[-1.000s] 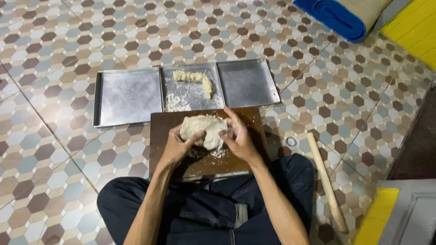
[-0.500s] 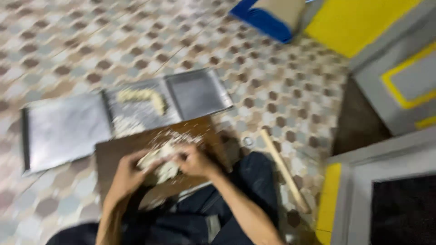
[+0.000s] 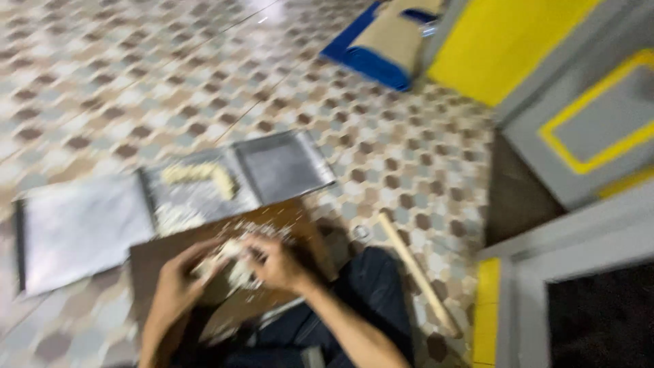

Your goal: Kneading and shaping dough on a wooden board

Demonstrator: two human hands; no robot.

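We've got both sets of fingers curled tight around the pale dough lump (image 3: 228,262), left hand (image 3: 178,286) and right hand (image 3: 276,262) pressing it together over the brown board (image 3: 160,259) so crumbs land there, metal trays (image 3: 204,187) just beyond.

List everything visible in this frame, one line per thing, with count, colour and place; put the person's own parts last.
dough lump: 1, pale, on the board, between both hands
wooden board: 1, dark brown, on the floor in front of the person
metal trays: 3, grey, side by side beyond the board
dough strip: 1, pale, in the middle tray
wooden stick: 1, light wood, on the floor right of the leg
cushion: 1, blue and tan, far floor
tiled floor: patterned, brown and grey
left hand: 1, on the dough
right hand: 1, on the dough
legs: dark trousers, bottom of frame
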